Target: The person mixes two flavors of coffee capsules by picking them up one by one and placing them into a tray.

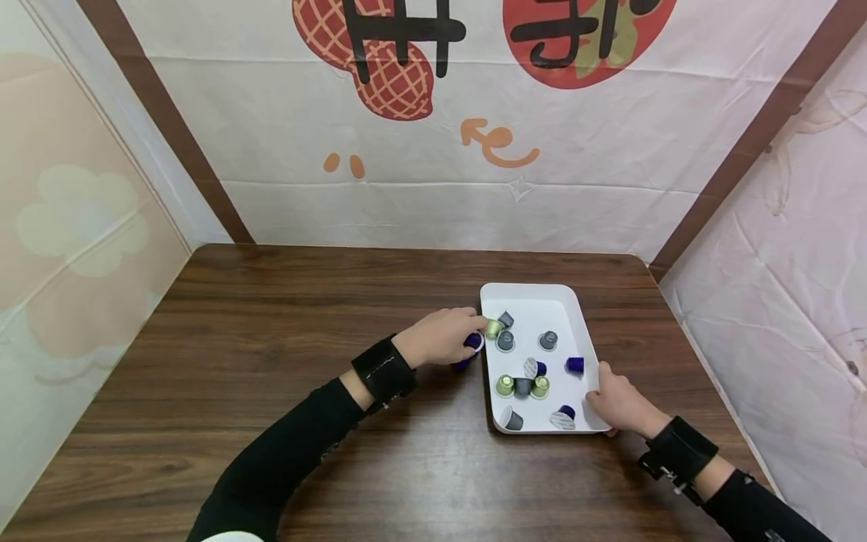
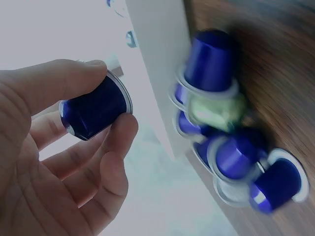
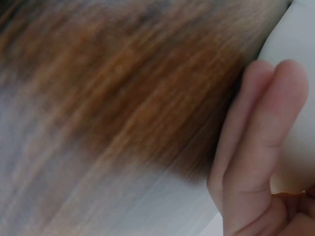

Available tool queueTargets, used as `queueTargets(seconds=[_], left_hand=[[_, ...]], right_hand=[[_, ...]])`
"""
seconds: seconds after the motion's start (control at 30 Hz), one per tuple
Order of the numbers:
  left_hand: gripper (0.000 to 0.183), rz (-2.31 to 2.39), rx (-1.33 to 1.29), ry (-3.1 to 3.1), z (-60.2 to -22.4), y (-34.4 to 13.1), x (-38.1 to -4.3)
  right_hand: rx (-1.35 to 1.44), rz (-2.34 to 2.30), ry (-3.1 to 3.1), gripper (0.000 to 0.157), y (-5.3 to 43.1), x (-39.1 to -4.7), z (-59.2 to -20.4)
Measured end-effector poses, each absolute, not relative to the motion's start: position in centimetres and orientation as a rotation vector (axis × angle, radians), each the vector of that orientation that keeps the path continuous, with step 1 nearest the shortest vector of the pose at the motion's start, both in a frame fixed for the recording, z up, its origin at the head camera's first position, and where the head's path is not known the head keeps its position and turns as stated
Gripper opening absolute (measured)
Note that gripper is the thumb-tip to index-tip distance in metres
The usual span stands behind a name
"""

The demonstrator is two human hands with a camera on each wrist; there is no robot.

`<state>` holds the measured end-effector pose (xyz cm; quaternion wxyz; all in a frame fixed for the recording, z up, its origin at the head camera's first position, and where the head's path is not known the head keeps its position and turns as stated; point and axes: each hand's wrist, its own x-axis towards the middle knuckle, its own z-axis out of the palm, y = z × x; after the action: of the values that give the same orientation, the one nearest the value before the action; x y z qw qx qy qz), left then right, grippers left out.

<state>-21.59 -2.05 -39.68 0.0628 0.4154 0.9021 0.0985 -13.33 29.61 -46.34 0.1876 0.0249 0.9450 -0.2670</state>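
My left hand (image 1: 442,336) pinches a dark blue coffee capsule (image 2: 96,110) between thumb and fingers, close to the left rim of the white tray (image 1: 528,301). Beside the tray's outer wall, several blue capsules (image 2: 210,61) and a pale green capsule (image 2: 216,112) lie heaped on the table, partly hidden under the hand in the head view. My right hand (image 1: 625,403) grips the tray's near right corner, thumb over the rim. In the right wrist view its fingers (image 3: 258,142) lie along the outside of the tray wall.
In the tray lie several scattered capsules: grey ones such as the grey capsule (image 1: 549,340), green ones such as the green capsule (image 1: 504,385), and blue ones such as the blue capsule (image 1: 574,365). The brown wooden table (image 1: 271,339) meets a printed cloth wall (image 1: 433,211) behind.
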Motion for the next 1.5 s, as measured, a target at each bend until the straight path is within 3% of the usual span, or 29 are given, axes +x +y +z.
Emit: queueTargets(seconds=[0.93,1.13,1.37,1.5], left_hand=[[0.028,0.311,1.343,2.633,-42.3,3.5,-20.3],[0.025,0.330,1.336,2.642,-42.2,3.3,-20.4],[0.009,0.429,1.248,2.696,-41.0,1.4,-21.6],[0.014,0.427,1.162,2.757,-40.6,-0.7,-22.7]], right_hand=[[0.096,-0.738,2.660,0.054,29.5,-13.3,-46.4],[0.075,-0.751,2.665,0.053,29.5,-13.2,-46.4],[0.085,-0.736,2.669,0.053,29.5,-13.3,-46.3],[0.079,-0.745,2.667,0.052,29.5,-13.2,-46.3]])
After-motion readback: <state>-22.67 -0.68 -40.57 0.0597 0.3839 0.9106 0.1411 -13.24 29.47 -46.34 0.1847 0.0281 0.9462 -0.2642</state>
